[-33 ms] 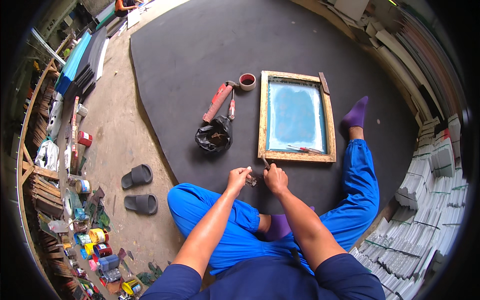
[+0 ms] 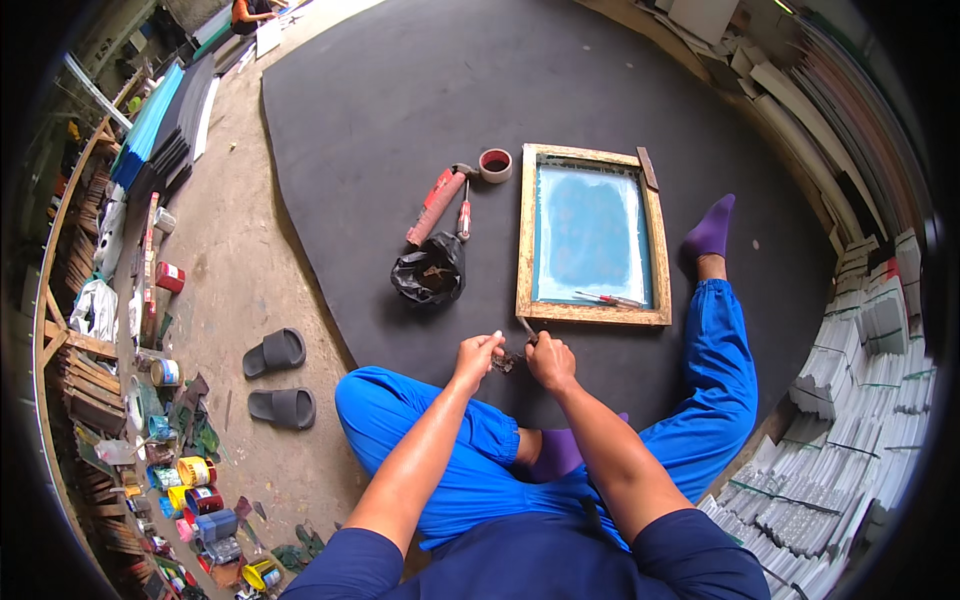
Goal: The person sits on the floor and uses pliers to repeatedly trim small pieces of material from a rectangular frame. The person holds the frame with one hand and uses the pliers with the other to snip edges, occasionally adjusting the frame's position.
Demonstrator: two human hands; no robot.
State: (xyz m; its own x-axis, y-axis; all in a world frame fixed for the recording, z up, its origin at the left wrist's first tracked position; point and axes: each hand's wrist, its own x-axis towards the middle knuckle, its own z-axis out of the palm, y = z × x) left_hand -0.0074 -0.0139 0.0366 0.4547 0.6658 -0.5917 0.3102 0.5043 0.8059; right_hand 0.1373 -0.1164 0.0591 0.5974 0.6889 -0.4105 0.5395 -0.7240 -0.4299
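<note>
My left hand (image 2: 478, 361) is closed in a pinch above the dark mat; what its fingertips hold, if anything, is too small to make out. Close beside it, my right hand (image 2: 551, 361) is wrapped round a slim dark metal tool (image 2: 525, 327), whose tip pokes out toward the frame's lower left corner. Dark crumbly scraps (image 2: 504, 362) lie between the two hands. Just beyond them rests a wooden screen-printing frame (image 2: 526, 235) with blue-and-white mesh, and a thin red-handled tool (image 2: 610, 299) lies on its lower edge.
Left of the frame are an open black plastic bag (image 2: 428, 270), a red-handled screwdriver (image 2: 464, 216), a reddish tube-like roll (image 2: 437, 206) and a tape roll (image 2: 495, 165). Black slippers (image 2: 282, 408) and paint cans (image 2: 197, 470) sit on the floor. Bundled white sheets (image 2: 840, 440) line the right.
The metal tool's tip in my right hand has tilted slightly to the left. My left hand has barely moved.
</note>
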